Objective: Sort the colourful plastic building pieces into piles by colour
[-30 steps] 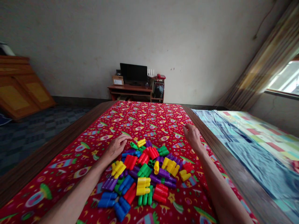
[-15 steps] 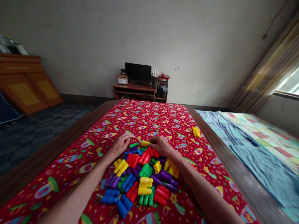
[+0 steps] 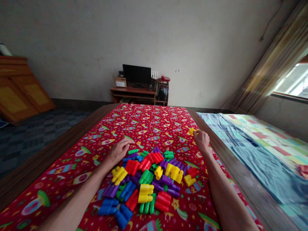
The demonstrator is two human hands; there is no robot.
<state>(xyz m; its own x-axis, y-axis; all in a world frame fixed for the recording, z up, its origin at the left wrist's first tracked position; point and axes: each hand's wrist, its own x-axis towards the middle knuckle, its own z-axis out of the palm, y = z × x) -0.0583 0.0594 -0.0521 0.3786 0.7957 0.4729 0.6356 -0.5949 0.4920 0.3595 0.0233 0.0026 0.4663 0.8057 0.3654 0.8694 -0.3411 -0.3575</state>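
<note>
A pile of plastic building blocks point(image 3: 146, 176) in red, yellow, green, blue and purple lies on a red patterned cloth point(image 3: 72, 192). My left hand point(image 3: 119, 149) rests at the pile's far left edge, fingers loosely stretched over the cloth, beside a green block point(image 3: 133, 151); nothing shows in it. Away from the pile, near the cloth's right edge, my right hand point(image 3: 202, 140) has its fingers closed at a yellow building block point(image 3: 192, 131). The fingers partly cover the yellow, so I cannot tell whether it is one piece or more.
Dark wooden borders point(image 3: 209, 131) flank the cloth. On the right is a bed with a checkered cover point(image 3: 271, 144) and a blue cloth point(image 3: 257, 173). A desk with a monitor point(image 3: 136, 75) stands by the wall, and a wooden cabinet point(image 3: 24, 89) at the left.
My right hand has moved from the pile's far edge out to the right, to where yellow blocks lay. The yellow block it held over the pile is gone from there. My left hand stays put.
</note>
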